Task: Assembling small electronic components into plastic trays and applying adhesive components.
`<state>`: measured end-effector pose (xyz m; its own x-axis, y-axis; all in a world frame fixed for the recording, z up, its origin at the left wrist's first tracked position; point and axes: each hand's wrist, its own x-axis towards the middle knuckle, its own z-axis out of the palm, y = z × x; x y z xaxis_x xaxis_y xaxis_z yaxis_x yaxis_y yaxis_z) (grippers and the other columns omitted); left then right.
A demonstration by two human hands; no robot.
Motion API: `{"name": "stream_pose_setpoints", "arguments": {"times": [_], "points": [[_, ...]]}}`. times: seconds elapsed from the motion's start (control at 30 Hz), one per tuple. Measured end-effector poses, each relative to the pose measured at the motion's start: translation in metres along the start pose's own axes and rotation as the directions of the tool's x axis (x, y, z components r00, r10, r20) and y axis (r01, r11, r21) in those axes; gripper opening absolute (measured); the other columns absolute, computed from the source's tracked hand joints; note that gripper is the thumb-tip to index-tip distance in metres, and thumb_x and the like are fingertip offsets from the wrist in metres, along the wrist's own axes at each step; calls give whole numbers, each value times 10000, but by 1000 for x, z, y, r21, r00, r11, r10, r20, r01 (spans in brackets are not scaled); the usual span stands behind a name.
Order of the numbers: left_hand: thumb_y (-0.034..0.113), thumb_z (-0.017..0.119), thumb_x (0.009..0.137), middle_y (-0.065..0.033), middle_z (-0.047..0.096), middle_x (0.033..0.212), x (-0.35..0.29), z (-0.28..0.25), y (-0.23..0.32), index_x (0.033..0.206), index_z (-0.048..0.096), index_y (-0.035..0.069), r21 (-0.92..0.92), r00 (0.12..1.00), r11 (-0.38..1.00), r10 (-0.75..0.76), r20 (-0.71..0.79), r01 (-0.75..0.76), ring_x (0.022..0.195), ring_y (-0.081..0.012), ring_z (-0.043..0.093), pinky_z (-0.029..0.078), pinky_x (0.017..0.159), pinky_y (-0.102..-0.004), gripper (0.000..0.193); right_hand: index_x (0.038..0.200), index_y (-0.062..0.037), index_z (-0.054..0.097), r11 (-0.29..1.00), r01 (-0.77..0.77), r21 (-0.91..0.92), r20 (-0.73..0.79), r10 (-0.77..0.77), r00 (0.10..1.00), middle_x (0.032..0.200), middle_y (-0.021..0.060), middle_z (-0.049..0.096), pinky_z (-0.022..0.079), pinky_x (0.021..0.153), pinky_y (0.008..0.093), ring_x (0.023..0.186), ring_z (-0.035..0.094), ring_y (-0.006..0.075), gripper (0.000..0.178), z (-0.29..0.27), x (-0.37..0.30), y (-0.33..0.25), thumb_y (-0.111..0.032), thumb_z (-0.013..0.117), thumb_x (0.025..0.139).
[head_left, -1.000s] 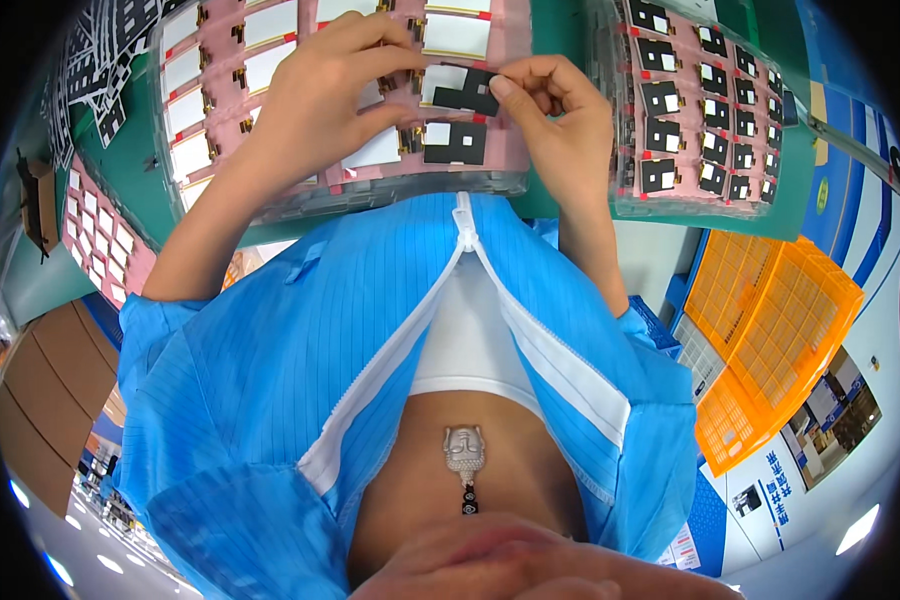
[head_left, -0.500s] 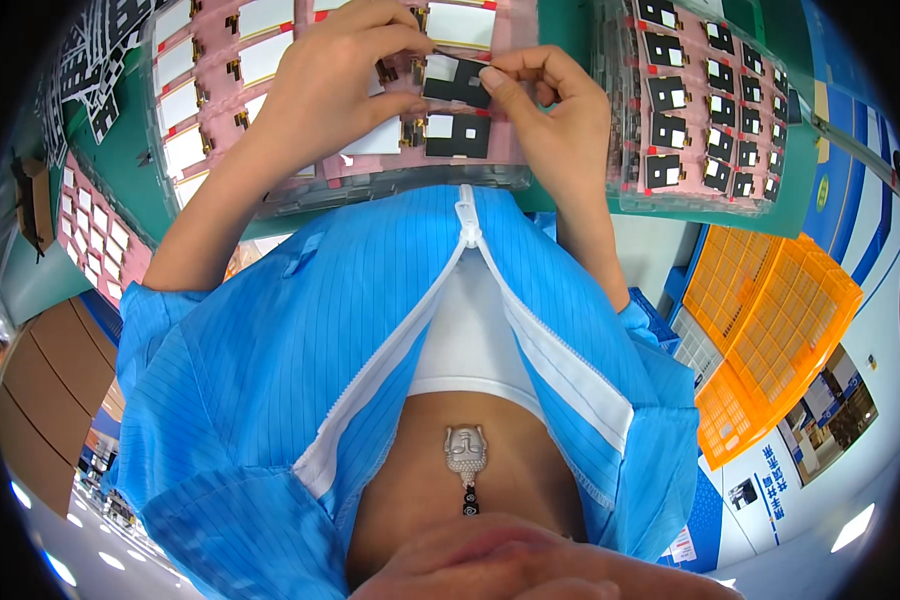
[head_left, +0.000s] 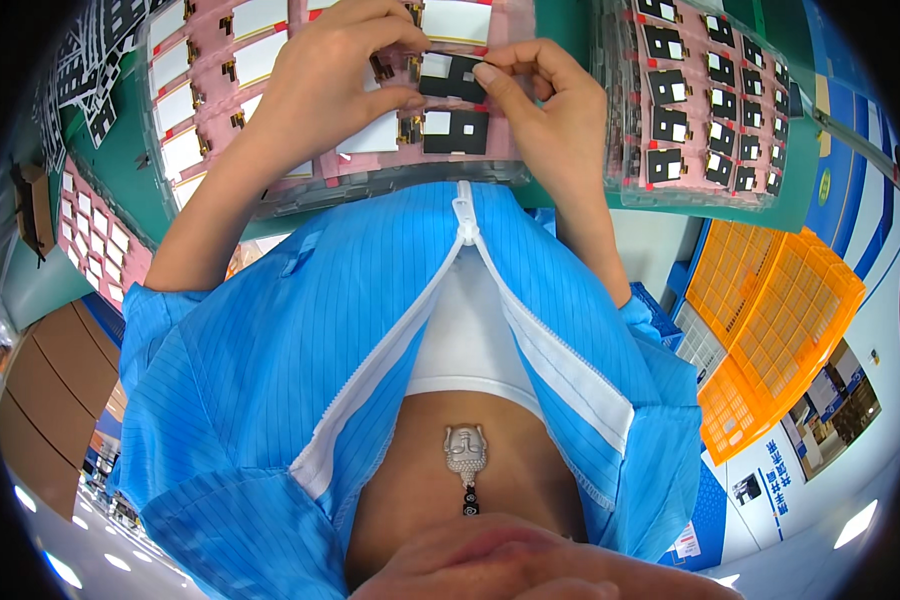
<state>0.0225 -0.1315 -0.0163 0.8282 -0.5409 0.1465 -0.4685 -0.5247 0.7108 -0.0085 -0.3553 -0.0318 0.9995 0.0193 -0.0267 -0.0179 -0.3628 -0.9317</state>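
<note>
At the top centre, a black die-cut sheet with cut-outs (head_left: 464, 84) lies over a small white display panel on the pink-lined tray (head_left: 515, 140). My right hand (head_left: 558, 105) pinches its right edge between thumb and index finger. At its left end is my left hand (head_left: 340, 75), thumb and fingers apart on either side of the panel's brown flex connector (head_left: 410, 75). Whether the left fingertips touch the panel cannot be told. Just nearer me, another panel bears a similar black sheet (head_left: 467, 132). Beyond the hands sits an uncovered white panel (head_left: 457, 22).
More white panels (head_left: 260, 17) fill the tray's left part. On the right stands a second clear tray (head_left: 700, 195) of black-covered panels. Black cut-out sheets (head_left: 100, 75) and a pink sheet with white pieces (head_left: 135, 262) lie left. Orange crates (head_left: 770, 310) stand right of the green table (head_left: 570, 25).
Both hands have shifted very slightly left. The black sheet in my right hand sits straighter over the panel, having been a little tilted. The grip looks the same.
</note>
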Motion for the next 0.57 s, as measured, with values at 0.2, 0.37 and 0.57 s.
{"name": "stream_pose_setpoints", "arguments": {"times": [0.2, 0.37, 0.57], "points": [[27, 833, 696, -67, 628, 1122, 1, 1, 0, 1070, 666, 16, 39, 1000, 999, 12, 10, -12, 926, -233, 642, 529, 803, -334, 410, 888, -50, 708, 999, 46, -6, -6, -46, 999, 781, 63, 716, 512, 654, 312, 690, 666, 178, 136, 1, 0, 4, -109, 785, 791], [30, 832, 702, -64, 624, 1119, 2, 0, 1, 1065, 659, 11, 2, 999, 1000, -30, 37, 30, 905, -226, 641, 528, 797, -331, 402, 878, -78, 706, 998, 58, -37, -9, -58, 998, 776, 30, 717, 498, 700, 332, 718, 662, 183, 129, 1, 0, 5, -125, 789, 790], [30, 831, 703, -62, 627, 1129, 0, 1, 1, 1078, 661, 11, 14, 999, 999, -44, 27, 43, 915, -216, 647, 531, 806, -323, 411, 961, 0, 703, 990, 104, -99, 21, -103, 994, 761, -9, 657, 455, 589, 187, 671, 566, 21, 103, 1, 0, 5, -23, 746, 870]]}}
